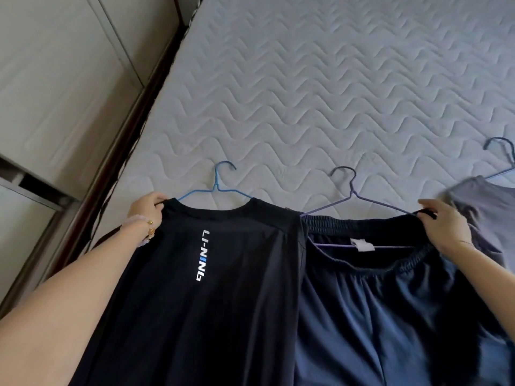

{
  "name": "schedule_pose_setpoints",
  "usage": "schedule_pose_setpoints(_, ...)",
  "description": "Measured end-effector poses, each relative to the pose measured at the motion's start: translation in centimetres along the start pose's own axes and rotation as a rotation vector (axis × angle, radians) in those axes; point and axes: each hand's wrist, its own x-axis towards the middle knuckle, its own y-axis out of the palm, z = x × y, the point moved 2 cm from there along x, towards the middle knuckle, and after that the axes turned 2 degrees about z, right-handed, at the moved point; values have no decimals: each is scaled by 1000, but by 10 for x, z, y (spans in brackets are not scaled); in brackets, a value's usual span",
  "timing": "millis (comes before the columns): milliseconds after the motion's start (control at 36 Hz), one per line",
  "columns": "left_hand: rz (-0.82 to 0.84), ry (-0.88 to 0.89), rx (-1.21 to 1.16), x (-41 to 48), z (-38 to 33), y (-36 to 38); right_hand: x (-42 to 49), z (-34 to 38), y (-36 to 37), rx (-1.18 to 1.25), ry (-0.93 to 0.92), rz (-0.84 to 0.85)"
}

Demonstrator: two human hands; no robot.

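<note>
A black shirt (pixel 223 274) with white LI-NING lettering lies on the bed on a blue wire hanger (pixel 216 188). My left hand (pixel 147 207) pinches its left shoulder edge. Beside it, to the right, dark navy shorts (pixel 376 302) with an elastic waistband and a white label hang on a purple wire hanger (pixel 351 190). My right hand (pixel 443 227) grips the right end of the waistband.
The clothes rest on a pale quilted mattress (pixel 320 93). A grey garment (pixel 482 207) on another blue hanger (pixel 504 151) lies at the right edge. A dark wooden bed frame (pixel 133 121) and pale wardrobe doors (pixel 55 79) run along the left.
</note>
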Motion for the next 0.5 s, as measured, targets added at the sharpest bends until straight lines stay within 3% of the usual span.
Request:
schedule_pose_setpoints(111, 105, 47, 80, -9, -7, -5, -12, 9, -8, -31, -36, -7)
schedule_pose_setpoints(250, 86, 72, 101, -37, -18, -24, -55, 27, -19, 142, -56, 37)
schedule_pose_setpoints(500, 234, -56, -125, -175, -7, -48, -187, 25, -22, 505, 136, 390)
